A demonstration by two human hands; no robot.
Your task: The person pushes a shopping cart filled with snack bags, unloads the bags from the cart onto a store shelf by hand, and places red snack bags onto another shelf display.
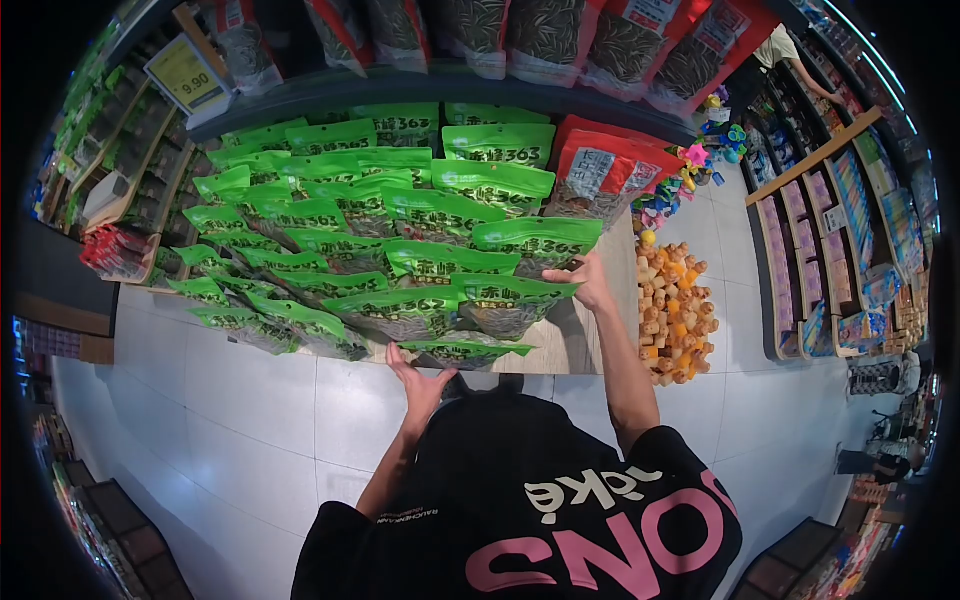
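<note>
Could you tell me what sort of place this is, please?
Most likely a supermarket: green bags stand in rows on a display, a price tag reads 9.90, and stocked shelves line the aisle.

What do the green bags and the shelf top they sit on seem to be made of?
Green bags: likely glossy plastic film, since they crinkle and catch highlights.
Shelf top: pale, matte and wood-grained; real wood or a printed laminate, I can't tell.

Bags (440,212): bright green, black lettering. Packets (612,168): red. Shirt (520,500): black, pink and white print. Price tag (190,77): yellow. Floor (255,400): pale grey.
</note>
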